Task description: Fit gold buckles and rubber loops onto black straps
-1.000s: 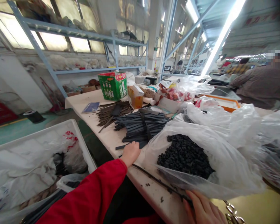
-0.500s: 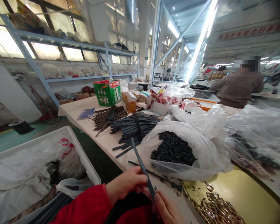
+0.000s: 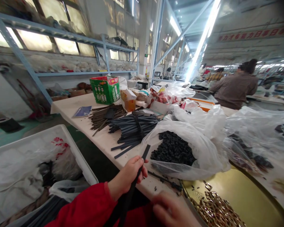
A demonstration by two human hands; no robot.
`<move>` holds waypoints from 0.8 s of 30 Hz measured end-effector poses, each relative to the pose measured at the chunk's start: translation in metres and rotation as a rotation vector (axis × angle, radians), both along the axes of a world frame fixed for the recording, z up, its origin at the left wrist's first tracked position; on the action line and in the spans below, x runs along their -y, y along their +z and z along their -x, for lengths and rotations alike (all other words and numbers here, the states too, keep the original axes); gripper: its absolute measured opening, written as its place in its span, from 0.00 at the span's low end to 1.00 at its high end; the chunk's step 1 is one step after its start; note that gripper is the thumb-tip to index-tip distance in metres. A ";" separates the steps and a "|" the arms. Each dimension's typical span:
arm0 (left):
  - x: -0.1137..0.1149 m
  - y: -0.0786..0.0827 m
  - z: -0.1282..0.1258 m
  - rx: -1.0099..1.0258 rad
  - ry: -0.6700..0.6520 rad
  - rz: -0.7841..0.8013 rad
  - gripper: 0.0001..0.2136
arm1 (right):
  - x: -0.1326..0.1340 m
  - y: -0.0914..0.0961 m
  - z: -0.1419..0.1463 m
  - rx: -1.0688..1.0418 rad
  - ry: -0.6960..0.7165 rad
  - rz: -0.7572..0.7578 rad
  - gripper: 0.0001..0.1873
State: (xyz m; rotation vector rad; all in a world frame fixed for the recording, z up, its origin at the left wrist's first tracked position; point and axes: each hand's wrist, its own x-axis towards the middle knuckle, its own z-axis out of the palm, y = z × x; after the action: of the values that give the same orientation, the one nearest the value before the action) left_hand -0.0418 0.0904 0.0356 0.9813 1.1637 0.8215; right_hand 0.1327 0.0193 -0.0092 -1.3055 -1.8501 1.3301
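Note:
My left hand (image 3: 130, 173) is closed round a dark flat strap (image 3: 132, 189), pinching it near its upper end; the strap's lower part hangs down toward my lap. Blurred by motion, my right hand (image 3: 172, 209) is apart from the strap, fingers loosely parted and nothing visible in them. It is beside a gold-coloured tray (image 3: 248, 189) that carries a heap of gold metal links (image 3: 217, 208). Ahead of my hands, a clear plastic bag (image 3: 205, 151) lies open with many small black loops (image 3: 172, 149) inside. A pile of dark straps (image 3: 132, 127) spreads left of the bag.
Brown strips (image 3: 106, 115), a blue booklet (image 3: 82, 111), a green carton (image 3: 105, 91) and a small amber box (image 3: 128, 101) lie farther back. At left stands a white bin (image 3: 85, 164) with bags. Another person (image 3: 236, 85) sits at the back right.
My left hand has moved up along the strap, which has swung lower. My right hand has let go of the strap and shifted right. The view has turned slightly.

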 end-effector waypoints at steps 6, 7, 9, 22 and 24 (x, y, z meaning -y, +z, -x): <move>-0.003 0.000 -0.006 -0.106 -0.170 0.083 0.11 | -0.126 -0.007 -0.064 0.587 -0.319 -0.391 0.17; -0.004 -0.001 -0.007 -0.110 -0.180 0.102 0.11 | -0.138 -0.011 -0.066 0.641 -0.277 -0.377 0.16; -0.007 -0.004 -0.009 -0.112 -0.200 0.144 0.12 | -0.152 -0.021 -0.064 0.707 -0.182 -0.348 0.16; -0.023 -0.017 -0.012 0.129 -0.177 0.349 0.17 | -0.156 -0.029 -0.051 0.915 -0.032 -0.356 0.06; -0.023 -0.020 -0.012 0.168 -0.169 0.382 0.17 | -0.157 -0.031 -0.053 0.863 -0.050 -0.352 0.06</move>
State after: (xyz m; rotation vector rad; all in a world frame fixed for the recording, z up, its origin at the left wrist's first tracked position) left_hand -0.0301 0.1138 0.0160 0.6695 1.0287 0.5105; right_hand 0.1861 0.1767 -0.0399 -1.8601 -2.4123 0.3547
